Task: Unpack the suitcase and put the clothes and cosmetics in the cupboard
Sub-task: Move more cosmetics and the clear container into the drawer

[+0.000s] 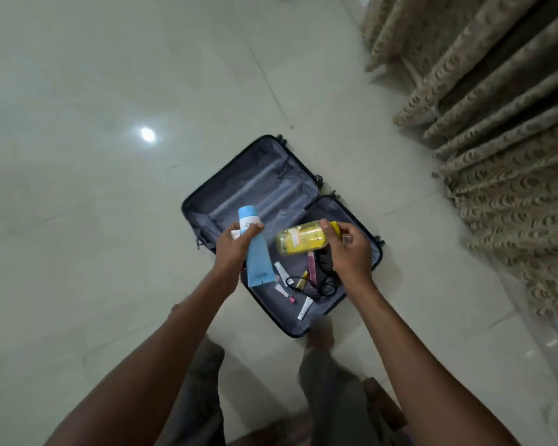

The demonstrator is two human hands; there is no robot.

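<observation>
- My left hand [236,244] grips a light blue plastic tube [255,249].
- My right hand [347,249] holds a yellow transparent bottle [302,241].
- Both are above the open dark suitcase [271,188] on the floor; small cosmetics [298,284] lie in its near half.

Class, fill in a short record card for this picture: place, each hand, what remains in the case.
Place: open suitcase lying flat on a tiled floor
Left hand: grips a blue tube
Right hand: holds a yellow bottle
Far half of suitcase: no loose items visible
Near half: small tubes, a black cable
Right edge: patterned curtain
</observation>
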